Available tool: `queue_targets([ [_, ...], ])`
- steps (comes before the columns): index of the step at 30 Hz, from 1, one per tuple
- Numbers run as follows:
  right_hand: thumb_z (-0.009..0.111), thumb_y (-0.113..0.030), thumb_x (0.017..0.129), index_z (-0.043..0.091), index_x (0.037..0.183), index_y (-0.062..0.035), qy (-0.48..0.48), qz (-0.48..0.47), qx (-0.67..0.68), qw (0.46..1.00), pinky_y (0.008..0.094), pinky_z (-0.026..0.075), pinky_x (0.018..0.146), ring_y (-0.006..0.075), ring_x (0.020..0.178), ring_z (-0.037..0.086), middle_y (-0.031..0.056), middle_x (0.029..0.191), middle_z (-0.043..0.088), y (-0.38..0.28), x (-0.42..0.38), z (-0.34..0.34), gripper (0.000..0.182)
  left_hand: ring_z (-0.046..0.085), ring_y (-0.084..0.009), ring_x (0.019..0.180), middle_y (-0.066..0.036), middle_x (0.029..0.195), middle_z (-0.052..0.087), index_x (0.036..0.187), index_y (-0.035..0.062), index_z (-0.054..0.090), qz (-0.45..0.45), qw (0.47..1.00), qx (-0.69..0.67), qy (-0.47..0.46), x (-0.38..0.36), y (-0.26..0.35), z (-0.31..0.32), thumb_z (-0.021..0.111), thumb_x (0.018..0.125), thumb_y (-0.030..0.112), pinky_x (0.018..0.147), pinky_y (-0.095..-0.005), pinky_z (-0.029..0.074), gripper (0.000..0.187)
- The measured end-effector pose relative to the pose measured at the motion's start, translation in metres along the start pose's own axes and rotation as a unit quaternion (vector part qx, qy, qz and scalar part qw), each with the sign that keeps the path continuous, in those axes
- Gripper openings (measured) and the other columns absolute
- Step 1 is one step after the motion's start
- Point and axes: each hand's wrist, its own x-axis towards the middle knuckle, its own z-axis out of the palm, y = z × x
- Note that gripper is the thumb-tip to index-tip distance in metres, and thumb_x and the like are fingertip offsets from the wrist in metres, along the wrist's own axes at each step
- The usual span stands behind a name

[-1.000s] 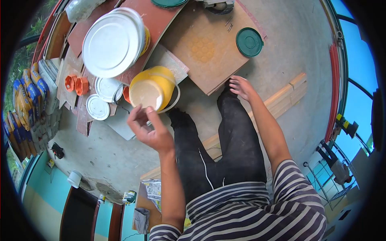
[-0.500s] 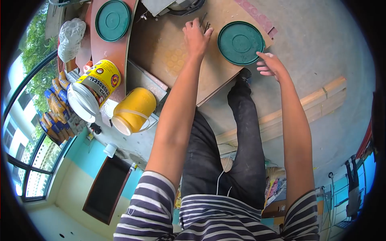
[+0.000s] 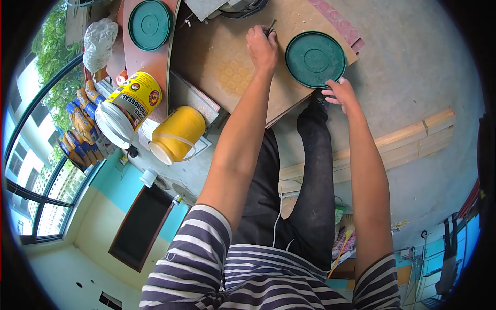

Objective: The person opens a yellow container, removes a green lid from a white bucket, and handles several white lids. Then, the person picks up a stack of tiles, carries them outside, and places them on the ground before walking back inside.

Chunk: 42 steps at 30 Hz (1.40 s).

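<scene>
Right hand [image 3: 338, 94] with fingers spread, tips touching the near rim of a round dark-green ridged plastic lid [image 3: 315, 58] lying flat at the edge of a brown pressed-pattern board [image 3: 227, 57], left hand [image 3: 262, 45] beyond, fingers pinched on thin metal nails [image 3: 270, 26], yellow plastic bucket [image 3: 175, 133] tipped on its side off the board's left edge.

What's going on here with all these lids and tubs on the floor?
A person in a striped shirt bends over a brown board on a concrete floor. Their left hand pinches what look like small nails at the board's far edge. Their right hand touches the rim of a green lid lying on the board. To the left, a yellow bucket and a labelled tub lie on their sides, with a second green lid beyond.
</scene>
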Motion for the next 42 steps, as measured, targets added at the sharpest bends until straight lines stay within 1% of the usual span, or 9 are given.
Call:
queue_targets([
  [4,0.058,-0.021,0.085,0.045,0.120,0.0059,0.000,-0.031,0.000,1.000,0.0332,0.054,0.072,0.0211,0.094,0.065,0.0133,0.110,0.058,-0.003,-0.011,-0.006,0.046,0.055,-0.0331,0.093,-0.015,0.093,0.060,0.092,0.0020,0.059,-0.045,0.990,-0.085,-0.103,0.011,-0.017,-0.001,0.067,0.079,0.012,0.081,-0.0428,0.045,0.018],
  [7,0.058,-0.022,0.085,0.049,0.111,0.0004,-0.002,-0.025,0.022,0.999,0.0314,0.053,0.071,0.0198,0.094,0.064,0.0095,0.108,0.059,0.005,-0.030,-0.007,0.035,0.055,-0.0347,0.092,-0.017,0.093,0.061,0.095,0.0008,0.058,0.005,0.988,-0.059,-0.144,0.014,-0.029,-0.003,0.067,0.079,0.012,0.081,-0.0431,0.046,0.021],
  [16,0.055,-0.023,0.087,0.049,0.113,0.0003,0.018,0.040,0.026,0.999,0.0324,0.052,0.076,0.0210,0.097,0.063,0.0080,0.109,0.057,0.056,-0.067,-0.012,0.035,0.058,-0.0390,0.088,-0.025,0.090,0.060,0.086,-0.0053,0.058,0.078,0.994,0.027,-0.066,0.000,-0.014,-0.011,0.051,0.085,0.004,0.079,-0.0442,0.048,0.012],
  [22,0.055,-0.024,0.088,0.049,0.114,0.0002,0.021,0.047,0.010,0.999,0.0306,0.053,0.075,0.0201,0.097,0.064,0.0082,0.109,0.057,0.060,-0.064,-0.004,0.036,0.058,-0.0420,0.083,-0.027,0.085,0.059,0.085,-0.0048,0.059,0.063,0.996,0.029,-0.055,0.001,-0.013,-0.010,0.057,0.086,0.014,0.074,-0.0474,0.048,0.018],
  [31,0.056,-0.022,0.087,0.050,0.114,0.0004,-0.017,0.013,0.032,0.999,0.0313,0.051,0.075,0.0213,0.094,0.064,0.0084,0.106,0.058,0.045,-0.069,0.027,0.035,0.057,-0.0413,0.081,-0.027,0.083,0.058,0.080,-0.0050,0.055,0.150,0.984,0.064,-0.074,0.010,-0.032,-0.003,0.053,0.082,0.008,0.075,-0.0486,0.046,0.013],
  [36,0.054,-0.014,0.091,0.051,0.108,-0.0001,-0.031,-0.014,0.123,0.992,0.0328,0.052,0.077,0.0233,0.092,0.065,0.0093,0.101,0.058,0.047,-0.085,0.030,0.022,0.057,-0.0420,0.078,-0.026,0.080,0.059,0.081,-0.0041,0.057,0.044,0.996,-0.065,-0.033,-0.010,-0.034,-0.017,0.058,0.081,0.010,0.069,-0.0495,0.045,0.014],
  [38,0.054,-0.010,0.090,0.051,0.106,-0.0003,-0.024,-0.012,0.142,0.989,0.0320,0.053,0.077,0.0232,0.090,0.065,0.0093,0.099,0.059,0.047,-0.095,0.026,0.018,0.057,-0.0422,0.075,-0.025,0.078,0.059,0.080,-0.0035,0.058,-0.027,0.990,-0.131,-0.038,-0.031,-0.018,-0.052,0.060,0.082,0.011,0.065,-0.0494,0.044,0.014],
  [40,0.055,-0.008,0.090,0.051,0.104,-0.0004,-0.017,-0.026,0.154,0.988,0.0308,0.053,0.077,0.0228,0.088,0.065,0.0091,0.097,0.059,0.040,-0.103,0.035,0.017,0.058,-0.0405,0.071,-0.024,0.075,0.059,0.080,-0.0033,0.058,-0.018,0.976,-0.217,0.013,-0.058,-0.010,-0.090,0.061,0.082,0.012,0.063,-0.0463,0.044,0.015],
  [42,0.056,-0.008,0.089,0.051,0.103,-0.0003,-0.006,-0.038,0.145,0.989,0.0290,0.054,0.077,0.0220,0.086,0.065,0.0088,0.094,0.060,0.033,-0.125,0.051,0.017,0.057,-0.0360,0.066,-0.021,0.075,0.058,0.083,-0.0037,0.058,-0.058,0.945,-0.323,-0.006,-0.087,-0.001,-0.160,0.062,0.082,0.012,0.062,-0.0417,0.045,0.016],
])
